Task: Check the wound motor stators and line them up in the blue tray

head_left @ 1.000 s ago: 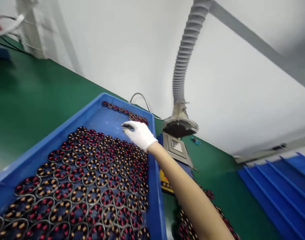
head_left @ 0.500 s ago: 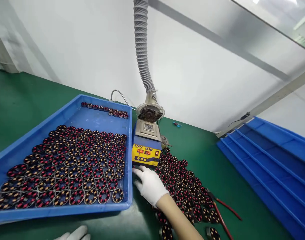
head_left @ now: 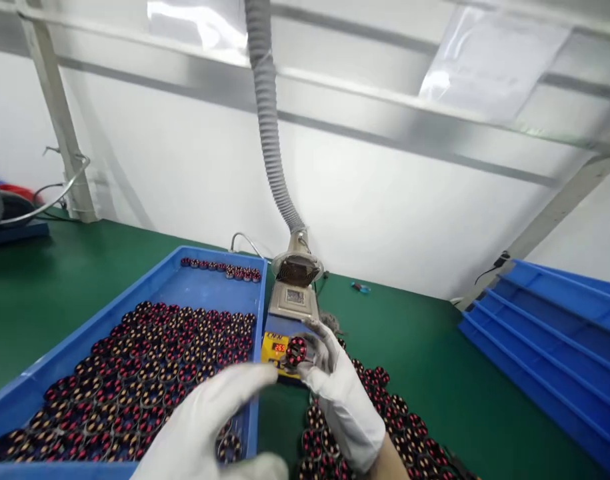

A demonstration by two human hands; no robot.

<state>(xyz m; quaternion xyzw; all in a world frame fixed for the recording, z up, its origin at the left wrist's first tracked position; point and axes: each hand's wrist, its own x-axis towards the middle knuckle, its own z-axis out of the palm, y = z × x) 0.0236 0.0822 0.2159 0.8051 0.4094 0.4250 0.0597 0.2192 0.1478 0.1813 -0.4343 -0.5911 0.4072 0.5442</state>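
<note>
Ring [head_left: 296,351] in the right hand [head_left: 335,387], up in front of the yellow panel of a small machine [head_left: 275,337]; gloved thumb and fingers pinch it by the outer edge; whether another sits behind it, cannot tell; likely light and stiff, the smooth edge perhaps slippery against cloth; the red bits inside seem the fragile part, so the outer edge looks the place to take hold.

Left hand [head_left: 205,413] blurred, thumb and fingers spread, nothing seen in its grasp; it hangs over the near right part of a blue plastic tray [head_left: 189,291]; in the tray, packed rows of rings [head_left: 149,360], round and dark-sided, marked red or tan; a loose heap of rings [head_left: 405,427] on the smooth green bench [head_left: 415,333], below and right of the right hand; above the machine, a round metal hood [head_left: 305,265] on ribbed grey hose [head_left: 269,120]; far right, ridged blue trays [head_left: 545,347]; behind all, flat white wall [head_left: 185,173].
</note>
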